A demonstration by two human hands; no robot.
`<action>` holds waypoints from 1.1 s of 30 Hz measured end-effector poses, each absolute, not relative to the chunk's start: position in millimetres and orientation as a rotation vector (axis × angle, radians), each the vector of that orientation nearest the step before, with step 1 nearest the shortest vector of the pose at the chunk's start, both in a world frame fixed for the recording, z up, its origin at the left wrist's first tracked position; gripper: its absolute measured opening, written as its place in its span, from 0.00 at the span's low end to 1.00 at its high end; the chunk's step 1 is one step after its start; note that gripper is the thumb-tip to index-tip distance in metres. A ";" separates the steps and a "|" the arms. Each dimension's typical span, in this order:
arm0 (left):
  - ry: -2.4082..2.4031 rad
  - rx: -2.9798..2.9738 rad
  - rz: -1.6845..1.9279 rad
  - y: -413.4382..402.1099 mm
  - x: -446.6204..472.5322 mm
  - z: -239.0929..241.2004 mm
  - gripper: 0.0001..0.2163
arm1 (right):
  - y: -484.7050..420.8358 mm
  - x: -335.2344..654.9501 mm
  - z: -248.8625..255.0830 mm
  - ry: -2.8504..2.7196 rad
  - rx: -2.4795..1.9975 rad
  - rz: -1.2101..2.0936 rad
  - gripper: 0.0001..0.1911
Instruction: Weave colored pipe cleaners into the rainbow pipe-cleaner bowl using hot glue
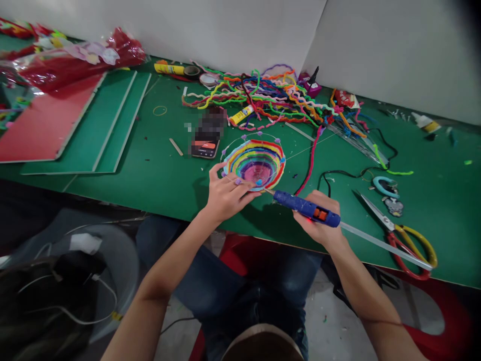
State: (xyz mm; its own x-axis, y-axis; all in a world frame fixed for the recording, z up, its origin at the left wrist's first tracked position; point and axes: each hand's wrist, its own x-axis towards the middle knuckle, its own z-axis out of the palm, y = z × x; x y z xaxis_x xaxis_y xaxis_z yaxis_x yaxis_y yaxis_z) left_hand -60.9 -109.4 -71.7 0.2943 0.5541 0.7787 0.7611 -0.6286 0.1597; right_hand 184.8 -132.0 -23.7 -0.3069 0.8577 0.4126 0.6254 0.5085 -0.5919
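Observation:
My left hand is closed on the lower left rim of a small bowl striped in rainbow colours, tilted so its inside faces me. A thin wire or thread with purple and blue beads runs around the bowl's rim. In my right hand is a blue glue gun with an orange part and a small red light. Its nozzle points left and meets or nearly meets the bowl's lower rim by a blue bead. A long clear glue stick sticks out of the gun's back end.
Behind the bowl lie a heap of coloured pipe cleaners, a yellow glue tube and a phone. Scissors rest near the right front edge. Green and red boards are at left; a black cord runs at right.

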 end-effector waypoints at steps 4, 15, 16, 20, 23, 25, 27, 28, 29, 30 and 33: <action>-1.179 -2.319 -1.275 -109.3 -60.9 -70.8 0.05 | -132.1 185.7 -21.7 -2.023 -1.228 0.409 0.10; -1.174 -2.284 -1.212 -109.0 -60.1 -70.3 0.05 | -129.5 191.7 -21.0 -2.004 -1.284 0.393 0.09; -1.173 -2.284 -1.212 -109.0 -60.1 -70.3 0.05 | -129.3 192.2 -20.4 -2.006 -1.284 0.390 0.09; -1.150 -2.279 -1.224 -109.0 -60.0 -69.4 0.05 | -129.1 195.0 -17.6 -2.013 -1.287 0.380 0.10; -1.156 -2.281 -1.219 -109.2 -60.0 -69.2 0.05 | -128.5 197.4 -15.7 -2.014 -1.287 0.373 0.11; -1.161 -2.282 -1.202 -109.4 -60.1 -69.6 0.05 | -127.6 198.4 -15.0 -2.015 -1.288 0.368 0.12; -1.157 -2.282 -1.195 -109.5 -60.4 -70.2 0.06 | -126.4 198.6 -15.0 -2.002 -1.306 0.364 0.12; -1.156 -2.283 -1.196 -109.6 -60.5 -70.4 0.06 | -125.8 198.5 -15.3 -1.992 -1.319 0.363 0.12; -1.159 -2.285 -1.196 -109.6 -60.6 -70.5 0.06 | -125.3 198.3 -15.6 -1.984 -1.330 0.364 0.12; -1.164 -2.286 -1.196 -109.7 -60.7 -70.6 0.06 | -124.8 198.1 -15.9 -1.975 -1.342 0.365 0.12; -1.170 -2.289 -1.192 -109.6 -60.8 -70.5 0.06 | -123.9 198.2 -15.9 -1.952 -1.358 0.368 0.12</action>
